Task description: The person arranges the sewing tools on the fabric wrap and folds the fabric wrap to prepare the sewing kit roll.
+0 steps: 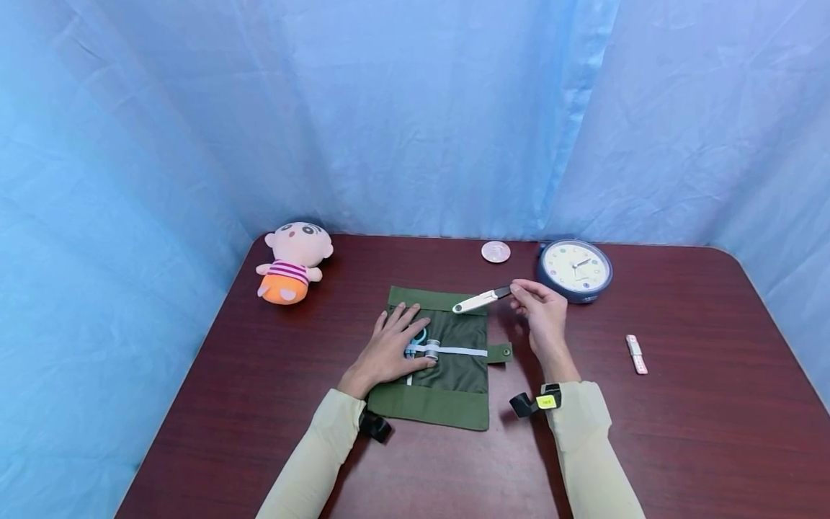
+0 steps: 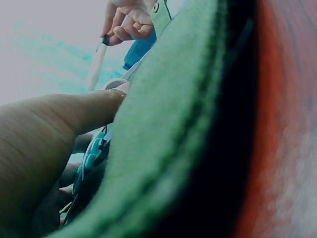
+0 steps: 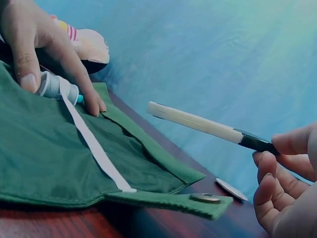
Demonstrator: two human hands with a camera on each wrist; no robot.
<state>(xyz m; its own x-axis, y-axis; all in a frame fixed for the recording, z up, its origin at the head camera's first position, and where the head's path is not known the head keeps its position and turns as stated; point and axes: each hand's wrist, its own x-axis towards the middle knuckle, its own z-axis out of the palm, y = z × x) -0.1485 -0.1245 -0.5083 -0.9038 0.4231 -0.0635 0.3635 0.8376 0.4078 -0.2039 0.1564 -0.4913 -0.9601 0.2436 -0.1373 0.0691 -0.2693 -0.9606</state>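
Note:
A green fabric roll-up pouch lies unfolded on the table, with a white elastic band across its middle. My left hand rests on its left part, fingers spread. Under that band sit a grey thread spool, beside the left thumb, and teal-handled scissors, partly hidden by the hand. Above the pouch's upper right corner, my right hand pinches the black end of a slim white tool between thumb and fingers. The tool points left, clear of the fabric; its exact kind is unclear.
A snap tab sticks out from the pouch's right side. Behind the right hand stands a round clock, with a pale round disc to its left. A plush doll lies at the back left, a small white-and-pink item at right.

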